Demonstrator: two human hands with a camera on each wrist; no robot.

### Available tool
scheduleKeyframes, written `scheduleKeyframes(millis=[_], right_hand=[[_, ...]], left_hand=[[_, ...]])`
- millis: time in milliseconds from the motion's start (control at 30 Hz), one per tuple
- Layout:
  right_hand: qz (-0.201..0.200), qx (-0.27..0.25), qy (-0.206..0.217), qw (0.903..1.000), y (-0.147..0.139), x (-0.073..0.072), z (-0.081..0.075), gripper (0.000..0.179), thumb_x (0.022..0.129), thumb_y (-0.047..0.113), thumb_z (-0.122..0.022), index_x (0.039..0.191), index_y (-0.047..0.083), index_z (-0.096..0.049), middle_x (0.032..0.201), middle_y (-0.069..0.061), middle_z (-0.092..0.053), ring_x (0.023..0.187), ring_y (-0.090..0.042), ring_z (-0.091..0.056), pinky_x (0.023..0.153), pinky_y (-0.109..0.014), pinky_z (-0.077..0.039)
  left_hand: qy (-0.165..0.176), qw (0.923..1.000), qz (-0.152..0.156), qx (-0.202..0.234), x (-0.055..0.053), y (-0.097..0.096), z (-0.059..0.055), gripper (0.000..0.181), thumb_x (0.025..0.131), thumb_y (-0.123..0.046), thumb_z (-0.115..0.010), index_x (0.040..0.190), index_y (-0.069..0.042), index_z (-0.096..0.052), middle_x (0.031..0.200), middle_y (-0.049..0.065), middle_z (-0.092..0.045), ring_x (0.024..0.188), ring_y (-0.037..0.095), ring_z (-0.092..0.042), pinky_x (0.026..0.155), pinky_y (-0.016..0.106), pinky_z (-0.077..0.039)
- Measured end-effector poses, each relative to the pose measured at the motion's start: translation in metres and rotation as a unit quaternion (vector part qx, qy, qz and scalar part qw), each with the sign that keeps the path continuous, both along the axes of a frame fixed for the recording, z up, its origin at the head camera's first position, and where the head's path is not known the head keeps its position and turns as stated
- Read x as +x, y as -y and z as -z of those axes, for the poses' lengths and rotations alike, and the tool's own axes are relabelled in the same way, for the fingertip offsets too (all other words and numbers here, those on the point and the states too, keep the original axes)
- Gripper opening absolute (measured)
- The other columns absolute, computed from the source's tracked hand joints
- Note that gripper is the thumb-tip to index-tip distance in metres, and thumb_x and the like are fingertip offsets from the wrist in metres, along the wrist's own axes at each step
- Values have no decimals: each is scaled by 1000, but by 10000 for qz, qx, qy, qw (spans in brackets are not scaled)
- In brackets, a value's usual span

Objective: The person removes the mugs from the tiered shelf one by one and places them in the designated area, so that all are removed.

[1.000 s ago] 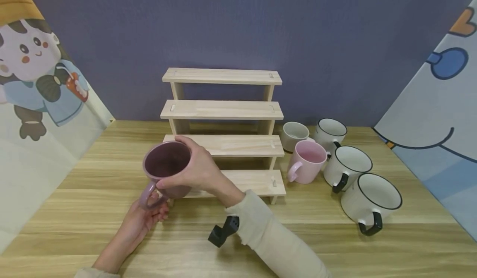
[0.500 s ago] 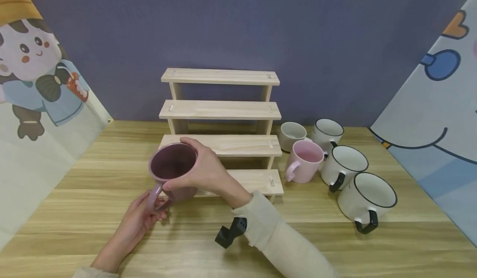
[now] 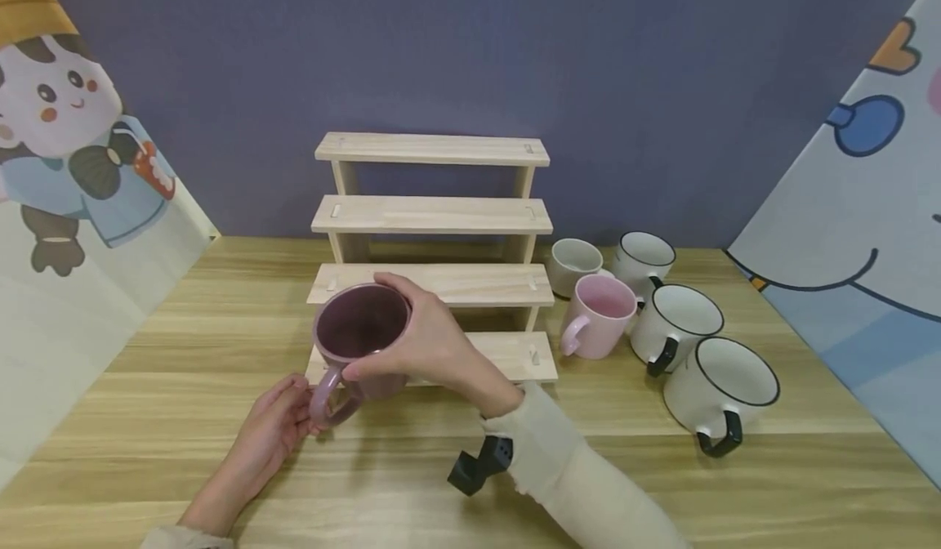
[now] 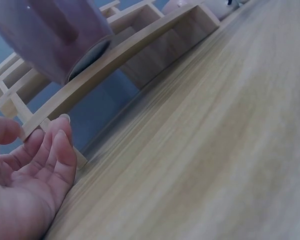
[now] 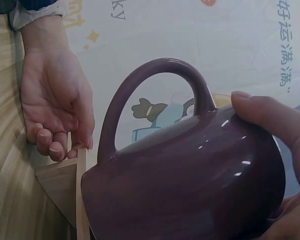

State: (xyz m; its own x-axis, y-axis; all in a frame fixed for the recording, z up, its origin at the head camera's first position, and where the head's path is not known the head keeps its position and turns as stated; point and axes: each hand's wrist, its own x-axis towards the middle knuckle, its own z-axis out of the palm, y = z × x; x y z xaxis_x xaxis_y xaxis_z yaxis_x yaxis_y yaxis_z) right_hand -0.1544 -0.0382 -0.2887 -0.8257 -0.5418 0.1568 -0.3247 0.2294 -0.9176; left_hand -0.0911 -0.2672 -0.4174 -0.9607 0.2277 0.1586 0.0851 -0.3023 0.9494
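Note:
My right hand (image 3: 437, 345) grips a purple mug (image 3: 363, 320) around its body near the rim, handle toward me and to the left. The mug is over the left part of the lowest step of a wooden tiered shelf (image 3: 434, 214). In the left wrist view, the mug's base (image 4: 92, 57) is close over that step's board. My left hand (image 3: 268, 435) pinches the front left corner of the lowest step, thumb above and curled fingers below. The right wrist view shows the mug's glossy side and handle (image 5: 160, 67), with the left hand (image 5: 57, 100) at the board's end.
Right of the shelf stand a pink mug (image 3: 599, 320), a small whitish cup (image 3: 573, 267) and several white mugs with black rims, the nearest a large mug (image 3: 716, 394). A blue-grey wall (image 3: 456, 51) rises behind; printed panels flank the wood-grain table (image 3: 397, 484).
My right hand has carried the purple mug rightward along the lowest step. The left hand stays at the shelf's corner. The head view has shifted slightly.

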Motion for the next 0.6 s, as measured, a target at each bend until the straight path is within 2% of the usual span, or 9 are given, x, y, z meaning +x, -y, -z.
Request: scheduleKeyframes(millis=[200,433,600], right_hand=[[5,68,-16,10000,-12,8,-7,101,56,13,-91,143,9,-39,127,-7,-60,114,-17,-57,99,-31,-45],[81,137,-88,9998,-28,18,-15,102,54,12,-91,142,10,-41,128,-7,-59,116,-20,-57,102,-36,-44],[126,154,-105,9997,-40,23,-17,101,53,11,-91,141,11,-42,126,-4,-61,114,-18,-57,100,-36,-46]], left_hand=[[34,10000,-23,-2,0,0,1,32,105,-12,-27,95,-16,-57,92,-8,-66,78,4,-60,67,17,-51],[-4,9998,193,91,-2,2,0,32,105,-13,-26,101,-12,-57,92,-4,-65,79,6,-61,71,20,-53],[77,9998,155,102,-2,3,2,30,105,-13,-26,101,-10,-56,92,-3,-65,79,7,-61,70,20,-53]])
